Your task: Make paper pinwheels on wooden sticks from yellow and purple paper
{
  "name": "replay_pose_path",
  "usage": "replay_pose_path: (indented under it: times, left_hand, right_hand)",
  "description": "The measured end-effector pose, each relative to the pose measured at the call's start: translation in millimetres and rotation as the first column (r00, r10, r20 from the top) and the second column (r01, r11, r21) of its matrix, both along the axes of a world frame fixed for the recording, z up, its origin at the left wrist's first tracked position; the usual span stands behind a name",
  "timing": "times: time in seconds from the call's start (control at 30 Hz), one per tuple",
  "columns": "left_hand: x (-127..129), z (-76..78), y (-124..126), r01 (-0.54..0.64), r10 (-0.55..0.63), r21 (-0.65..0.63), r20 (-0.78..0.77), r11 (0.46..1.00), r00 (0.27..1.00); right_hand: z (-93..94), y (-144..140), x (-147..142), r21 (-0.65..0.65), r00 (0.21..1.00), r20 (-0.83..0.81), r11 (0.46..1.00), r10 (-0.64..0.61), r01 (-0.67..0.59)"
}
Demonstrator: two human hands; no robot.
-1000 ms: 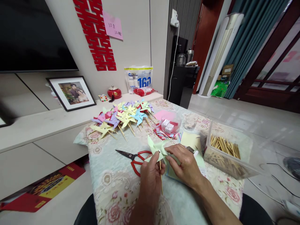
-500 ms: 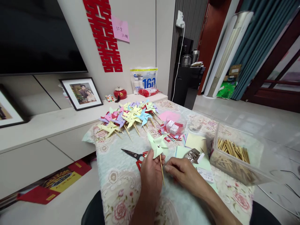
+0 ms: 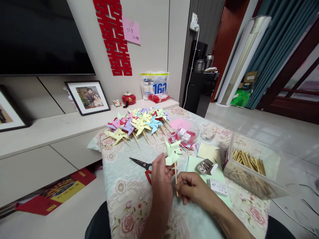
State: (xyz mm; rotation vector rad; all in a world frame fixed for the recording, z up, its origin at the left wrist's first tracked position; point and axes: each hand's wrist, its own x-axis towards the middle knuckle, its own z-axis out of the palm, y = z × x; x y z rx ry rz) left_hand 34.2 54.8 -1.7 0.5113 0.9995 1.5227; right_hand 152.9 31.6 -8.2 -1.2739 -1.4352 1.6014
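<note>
- I'm seeing the pale green pinwheel (image 3: 173,152) being held over the table (image 3: 116,171), paper head up, its stick (image 3: 175,174) running almost vertically below.
- Right hand (image 3: 191,186) is pinching the stick low; left hand (image 3: 161,176) is hanging loosely open beside it, can't really tell if it's touching.
- Bag (image 3: 154,88) is showing a big blue "160"; pink note (image 3: 131,30) is showing handwriting starting "35".
</note>
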Motion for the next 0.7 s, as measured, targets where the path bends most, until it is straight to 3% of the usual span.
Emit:
replay_pose_path:
  times: [0.1, 0.2, 0.27, 0.33, 0.47, 0.7]
  left_hand:
    - [1, -5.6, -1, -0.094, 0.135, 0.147, -0.299, 0.985, 0.945]
    - [2, -10.8, -2, -0.071, 0.277, 0.345, -0.596, 0.936, 0.753]
    - [2, -12.9, -2, -0.060, 0.341, 0.397, -0.689, 0.916, 0.640]
    - [1, -13.9, -1, -0.071, 0.371, 0.410, -0.721, 0.909, 0.585]
    - [-1, -13.4, 1, -0.127, 0.421, 0.426, -0.721, 0.896, 0.550]
    - [-1, -9.7, 0, -0.156, 0.370, 0.352, -0.701, 0.923, 0.610]
  right_hand:
    - [0.7, 1, 0, 0.029, 0.999, 0.010, 0.999, -0.041, 0.041]
    - [0.6, 1, -1, 0.059, 0.999, 0.014, 0.998, -0.030, 0.029]
    - [-0.8, 0, -2, 0.082, 1.000, 0.016, 0.996, -0.026, 0.025]
    - [-3.0, -2, -3, 0.104, 0.999, 0.030, 0.994, -0.023, 0.020]
    - [-6.9, -4, -5, 0.151, 0.995, 0.104, 0.988, -0.012, -0.004]
    - [-13.4, -4, -5, 0.208, 0.988, 0.157, 0.978, -0.004, -0.029]
